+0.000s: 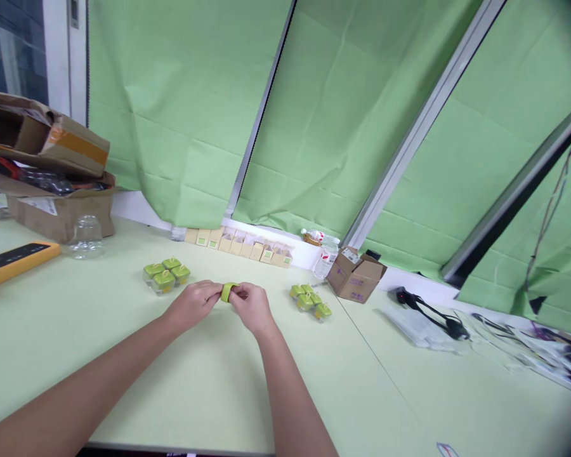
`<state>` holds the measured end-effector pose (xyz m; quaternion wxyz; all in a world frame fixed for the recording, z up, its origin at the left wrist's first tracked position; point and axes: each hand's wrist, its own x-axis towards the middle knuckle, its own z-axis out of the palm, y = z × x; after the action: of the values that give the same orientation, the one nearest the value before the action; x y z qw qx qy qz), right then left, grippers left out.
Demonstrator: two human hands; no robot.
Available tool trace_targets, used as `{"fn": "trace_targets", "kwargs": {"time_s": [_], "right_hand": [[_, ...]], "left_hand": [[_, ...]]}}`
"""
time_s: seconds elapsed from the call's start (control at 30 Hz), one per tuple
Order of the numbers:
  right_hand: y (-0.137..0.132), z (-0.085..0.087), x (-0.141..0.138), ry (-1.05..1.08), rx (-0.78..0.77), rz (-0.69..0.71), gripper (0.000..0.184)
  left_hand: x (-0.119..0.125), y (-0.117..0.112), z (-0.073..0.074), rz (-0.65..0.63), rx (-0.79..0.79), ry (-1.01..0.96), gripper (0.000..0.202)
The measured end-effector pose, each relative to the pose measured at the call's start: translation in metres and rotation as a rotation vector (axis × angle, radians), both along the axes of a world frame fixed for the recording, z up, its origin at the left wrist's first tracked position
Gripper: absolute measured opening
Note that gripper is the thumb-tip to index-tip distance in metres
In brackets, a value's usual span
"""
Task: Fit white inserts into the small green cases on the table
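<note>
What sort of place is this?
Probably a workroom or small packing area: two groups of small containers with green lids sit on a wide table, a row of small boxes lines its far edge, and green sheets hang behind.

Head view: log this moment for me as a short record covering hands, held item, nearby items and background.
Left hand: left hand, fingers on one end of the green band
Right hand: right hand, fingers at the other end
Held item: green band, curved, between the hands
Nearby, left: four green-lidded containers, grouped
Nearby, right: second group of green-lidded containers
Along the wall: row of small tan boxes
Far left: clear jar
Backdrop: green sheets
</note>
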<state>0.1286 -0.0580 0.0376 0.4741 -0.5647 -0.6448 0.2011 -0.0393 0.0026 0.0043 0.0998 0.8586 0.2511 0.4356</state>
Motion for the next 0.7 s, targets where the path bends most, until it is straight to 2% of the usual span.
{"fn": "trace_targets", "kwargs": {"time_s": [0.1,0.17,0.33,0.6,0.7], "right_hand": [[-0.001,0.0,0.001,0.004,0.004,0.015,0.015],[-0.002,0.0,0.0,-0.006,0.013,-0.002,0.015],[-0.002,-0.002,-0.003,-0.057,-0.024,-0.132,0.009],[-0.004,-0.005,-0.008,-0.145,0.073,-0.14,0.008],[-0.004,-0.005,-0.004,-0.1,0.106,-0.124,0.008]], "left_hand": [[0.003,-0.001,-0.003,0.015,0.018,-0.012,0.032],[0.005,-0.005,-0.002,0.035,0.008,-0.029,0.041],[0.01,-0.02,0.006,0.006,-0.001,0.072,0.056],[0.012,-0.019,0.008,-0.009,-0.067,0.063,0.038],[0.012,-0.017,0.007,0.001,-0.108,0.016,0.036]]}}
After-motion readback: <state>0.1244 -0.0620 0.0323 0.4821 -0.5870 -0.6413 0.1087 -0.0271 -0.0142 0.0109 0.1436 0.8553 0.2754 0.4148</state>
